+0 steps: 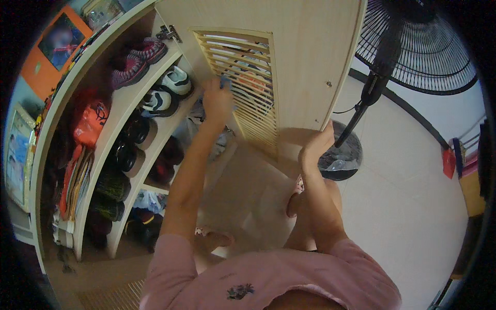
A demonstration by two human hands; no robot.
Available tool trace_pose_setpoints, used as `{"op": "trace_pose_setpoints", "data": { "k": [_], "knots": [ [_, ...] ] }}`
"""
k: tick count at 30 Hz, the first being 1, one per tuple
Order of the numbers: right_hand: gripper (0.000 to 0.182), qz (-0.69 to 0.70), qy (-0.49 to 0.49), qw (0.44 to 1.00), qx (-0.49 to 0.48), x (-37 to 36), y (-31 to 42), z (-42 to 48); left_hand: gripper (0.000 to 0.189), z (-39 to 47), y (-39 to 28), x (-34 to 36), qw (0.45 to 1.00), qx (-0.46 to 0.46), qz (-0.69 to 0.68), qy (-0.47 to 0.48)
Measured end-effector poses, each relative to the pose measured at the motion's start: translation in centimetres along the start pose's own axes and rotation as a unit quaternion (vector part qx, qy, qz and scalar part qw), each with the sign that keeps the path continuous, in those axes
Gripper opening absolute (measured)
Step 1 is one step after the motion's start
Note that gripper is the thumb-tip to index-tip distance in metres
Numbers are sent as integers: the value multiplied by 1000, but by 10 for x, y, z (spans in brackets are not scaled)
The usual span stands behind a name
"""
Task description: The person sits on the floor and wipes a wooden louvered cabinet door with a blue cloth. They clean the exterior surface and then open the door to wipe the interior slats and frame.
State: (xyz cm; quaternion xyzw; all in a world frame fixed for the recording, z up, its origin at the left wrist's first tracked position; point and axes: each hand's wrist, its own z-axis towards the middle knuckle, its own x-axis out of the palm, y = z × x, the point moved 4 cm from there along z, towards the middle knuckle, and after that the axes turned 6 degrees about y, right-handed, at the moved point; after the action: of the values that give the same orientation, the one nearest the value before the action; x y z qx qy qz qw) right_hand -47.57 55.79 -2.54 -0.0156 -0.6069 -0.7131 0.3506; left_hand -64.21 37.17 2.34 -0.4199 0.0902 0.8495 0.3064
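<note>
My left hand (pixel 217 101) is closed around a blue cloth (pixel 225 82), which shows at its fingertips against the slatted panel (pixel 248 83) of a light wooden cabinet door (pixel 302 58). The hand is slightly blurred. My right hand (pixel 319 145) is at the door's lower outer edge, fingers around that edge and partly hidden. The door stands open. Left of it, white sneakers (pixel 176 80) and maroon knitted shoes (pixel 141 64) sit on the cabinet shelves, with black shoes (pixel 126 155) below them.
A black standing fan (pixel 418 54) with a round base (pixel 340 155) stands right of the door. An orange-red bag (pixel 91 122) lies on a shelf at left. A picture frame (pixel 18 155) stands on the cabinet top. Colored items (pixel 467 159) are at the far right.
</note>
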Motion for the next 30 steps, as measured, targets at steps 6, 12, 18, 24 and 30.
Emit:
{"op": "trace_pose_setpoints", "data": {
  "k": [6,12,18,24,30],
  "knots": [
    [37,-52,15,999,-6,-8,-14,14,19,-35,-91,-9,982,151,-111,-33],
    [35,-14,20,999,35,-4,-8,18,31,-21,-39,-6,991,125,-18,-41],
    [34,-9,27,999,38,-2,-5,17,21,-3,23,11,994,-84,-38,-64],
    [33,-94,45,994,-44,-5,-11,17,25,-28,-47,25,993,-38,-109,-9],
    [33,-57,20,998,16,-6,-14,20,30,-41,-85,-4,980,168,-92,-58]
  ]
}}
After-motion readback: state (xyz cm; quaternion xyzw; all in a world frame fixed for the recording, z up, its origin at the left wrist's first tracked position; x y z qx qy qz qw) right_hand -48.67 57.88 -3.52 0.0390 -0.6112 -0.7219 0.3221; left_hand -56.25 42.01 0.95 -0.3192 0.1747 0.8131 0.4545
